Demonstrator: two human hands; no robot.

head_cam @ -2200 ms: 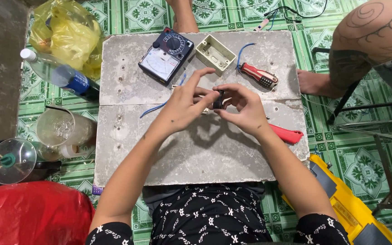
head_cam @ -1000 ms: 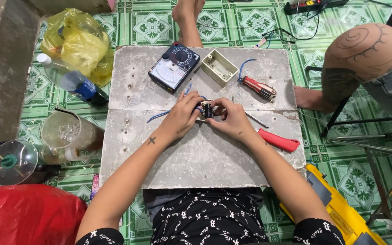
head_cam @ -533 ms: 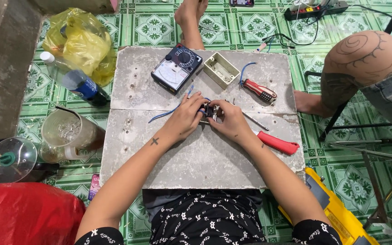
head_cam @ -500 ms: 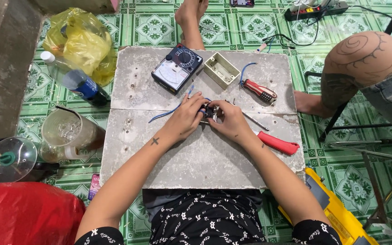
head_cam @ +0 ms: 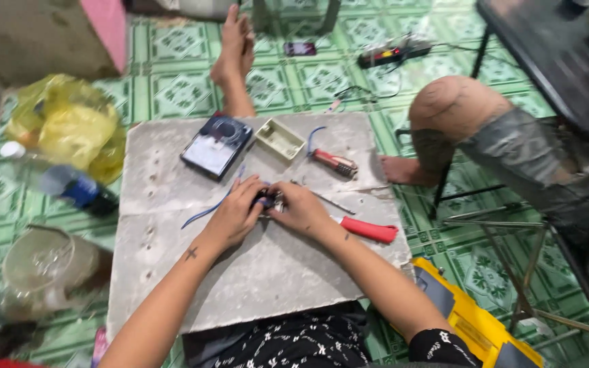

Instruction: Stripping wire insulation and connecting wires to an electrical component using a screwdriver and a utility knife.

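Note:
Both hands meet over the middle of a grey concrete slab [head_cam: 267,272]. My left hand [head_cam: 236,218] and my right hand [head_cam: 301,210] pinch a small dark electrical part [head_cam: 268,200] between their fingertips. A blue wire [head_cam: 202,213] trails left from under my left hand. A red-handled screwdriver [head_cam: 369,230] lies just right of my right wrist. Farther back on the slab lie a dark multimeter [head_cam: 216,145], a small cream plastic box [head_cam: 279,138] and a red-and-black tool [head_cam: 333,162] with a blue wire.
Another person's tattooed knee [head_cam: 455,109] and bare foot [head_cam: 403,170] sit at the slab's right, and another foot [head_cam: 233,54] beyond it. A yellow case [head_cam: 472,320] lies near right. A yellow bag [head_cam: 76,133], plastic bottle [head_cam: 63,184] and clear jar [head_cam: 49,262] stand left.
The view has tilted up and shifted, showing more floor beyond the slab. My hands stay together on the small part at the slab's middle.

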